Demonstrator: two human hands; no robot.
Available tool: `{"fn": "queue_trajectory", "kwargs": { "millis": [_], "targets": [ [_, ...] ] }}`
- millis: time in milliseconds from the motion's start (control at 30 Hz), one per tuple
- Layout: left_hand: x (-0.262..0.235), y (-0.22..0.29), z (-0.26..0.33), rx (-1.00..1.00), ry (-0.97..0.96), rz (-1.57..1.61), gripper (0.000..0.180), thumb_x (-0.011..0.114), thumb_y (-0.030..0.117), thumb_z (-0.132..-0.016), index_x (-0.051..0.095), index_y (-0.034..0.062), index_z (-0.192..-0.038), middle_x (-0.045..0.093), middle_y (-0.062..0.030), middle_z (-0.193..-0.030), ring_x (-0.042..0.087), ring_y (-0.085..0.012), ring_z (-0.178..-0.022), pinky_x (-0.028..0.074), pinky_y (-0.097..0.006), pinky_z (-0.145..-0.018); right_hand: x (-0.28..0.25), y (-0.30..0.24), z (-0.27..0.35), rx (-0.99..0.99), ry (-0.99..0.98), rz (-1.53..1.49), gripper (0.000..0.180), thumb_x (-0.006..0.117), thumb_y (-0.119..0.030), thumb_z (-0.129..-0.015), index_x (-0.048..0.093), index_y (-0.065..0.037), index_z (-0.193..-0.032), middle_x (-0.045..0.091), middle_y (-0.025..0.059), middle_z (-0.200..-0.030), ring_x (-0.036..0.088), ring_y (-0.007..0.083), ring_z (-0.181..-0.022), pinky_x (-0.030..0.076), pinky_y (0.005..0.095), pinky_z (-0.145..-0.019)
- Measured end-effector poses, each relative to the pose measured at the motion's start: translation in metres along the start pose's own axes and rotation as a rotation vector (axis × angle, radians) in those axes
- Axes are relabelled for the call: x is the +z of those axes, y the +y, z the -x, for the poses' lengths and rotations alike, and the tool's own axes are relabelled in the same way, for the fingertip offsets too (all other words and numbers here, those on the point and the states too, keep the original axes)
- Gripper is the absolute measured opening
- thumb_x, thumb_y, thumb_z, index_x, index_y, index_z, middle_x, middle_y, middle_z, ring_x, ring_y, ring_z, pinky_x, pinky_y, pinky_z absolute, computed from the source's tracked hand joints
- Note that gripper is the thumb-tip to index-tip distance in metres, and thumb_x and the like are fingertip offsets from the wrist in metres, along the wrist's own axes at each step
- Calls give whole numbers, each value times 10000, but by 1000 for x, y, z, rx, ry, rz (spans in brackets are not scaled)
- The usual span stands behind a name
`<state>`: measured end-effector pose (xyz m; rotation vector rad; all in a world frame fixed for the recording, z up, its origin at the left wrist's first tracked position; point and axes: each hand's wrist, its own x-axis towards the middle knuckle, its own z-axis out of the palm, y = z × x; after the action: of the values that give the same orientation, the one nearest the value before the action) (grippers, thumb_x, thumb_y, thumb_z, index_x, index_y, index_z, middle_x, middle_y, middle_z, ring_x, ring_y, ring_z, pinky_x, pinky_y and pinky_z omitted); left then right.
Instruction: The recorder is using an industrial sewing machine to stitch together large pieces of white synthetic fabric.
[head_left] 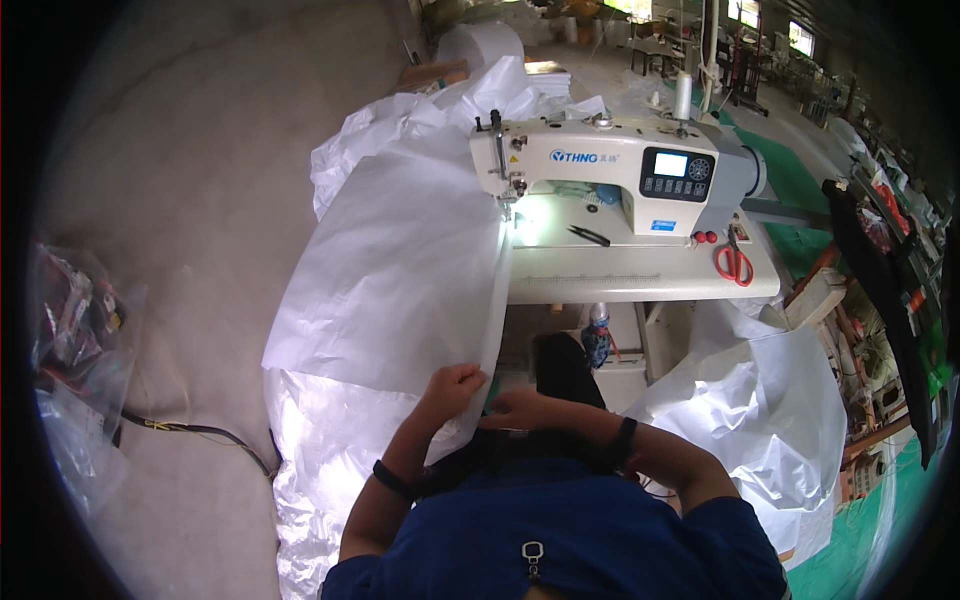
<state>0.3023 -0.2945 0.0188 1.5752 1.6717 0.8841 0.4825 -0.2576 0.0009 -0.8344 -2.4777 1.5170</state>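
A large white plastic sheet (385,270) runs from my lap up to the sewing machine (600,165). Its right edge passes under the lit needle area of the machine. My left hand (457,388) is closed on the sheet near that edge, with the fingers curled in. Just right of it and a little closer to me, my right hand (518,409) has its fingers bent together at the sheet's edge; its fingertips are partly hidden. On the machine bed lie black thread snips (589,236) and red-handled scissors (734,264).
More white sheeting (760,400) hangs at the right of the table (640,288). Crumpled sheet is heaped behind the machine. A thread cone (683,97) stands on top. A clear bag (85,330) and a dark cable (200,427) lie on the floor at left.
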Motion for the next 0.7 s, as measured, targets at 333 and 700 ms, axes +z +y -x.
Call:
{"fn": "queue_trajectory", "kwargs": {
  "millis": [333,700],
  "targets": [
    [-18,1,0,-133,-190,293,238,534,183,-887,620,-24,-964,606,7,-805,535,-68,-750,444,-240,-681,20,-32,-5,210,-248,-625,483,429,-362,-918,634,60,-801,670,140,-741,652,223,-629,527,305,-636],
    [-1,15,-3,-122,-103,130,232,525,210,-851,577,-15,-827,540,-19,-682,473,-94,-646,410,-273,-605,17,-25,-7,285,-299,-438,532,364,-363,-942,638,68,-793,664,157,-777,661,237,-708,535,313,-682]
  ]
}}
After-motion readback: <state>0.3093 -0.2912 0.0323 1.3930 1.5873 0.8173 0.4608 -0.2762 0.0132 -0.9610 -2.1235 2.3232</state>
